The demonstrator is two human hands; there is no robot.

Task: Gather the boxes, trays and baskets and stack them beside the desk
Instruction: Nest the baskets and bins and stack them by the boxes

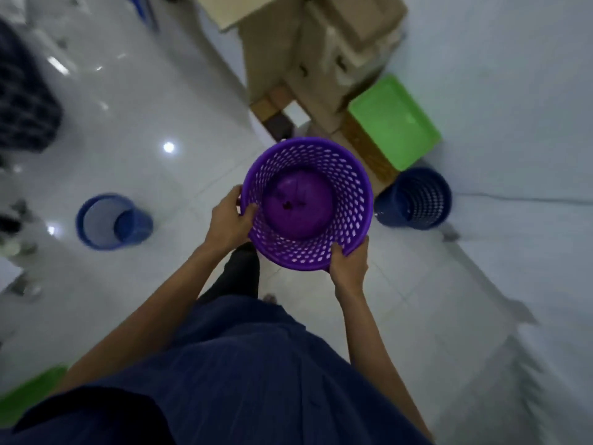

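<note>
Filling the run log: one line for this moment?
left hand: grips purple basket rim | right hand: grips rim | dark blue basket: beside green tray

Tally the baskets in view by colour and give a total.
Purple basket: 1
Blue baskets: 2
Total: 3

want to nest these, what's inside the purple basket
Inside the purple basket: only its domed bottom, with small dark specks too blurred to identify. The left hand hides a bit of wall.
</note>
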